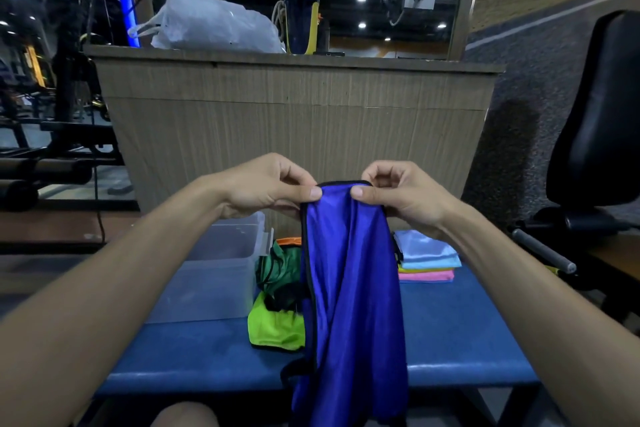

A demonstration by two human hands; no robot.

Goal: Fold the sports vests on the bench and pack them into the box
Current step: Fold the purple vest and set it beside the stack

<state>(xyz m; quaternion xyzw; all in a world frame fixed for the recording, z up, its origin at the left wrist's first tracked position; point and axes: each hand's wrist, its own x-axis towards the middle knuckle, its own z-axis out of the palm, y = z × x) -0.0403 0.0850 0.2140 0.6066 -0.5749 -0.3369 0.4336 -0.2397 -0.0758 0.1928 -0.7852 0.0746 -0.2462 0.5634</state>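
Both hands pinch the top edge of a shiny blue sports vest with black trim (349,288), the left hand (266,185) and right hand (401,194) close together, holding it hanging above the blue padded worktop (460,333). A clear plastic box (211,274) stands at the worktop's left edge, with crumpled green vests (277,302) just beside it and folded pastel cloths (427,260) near the far right corner.
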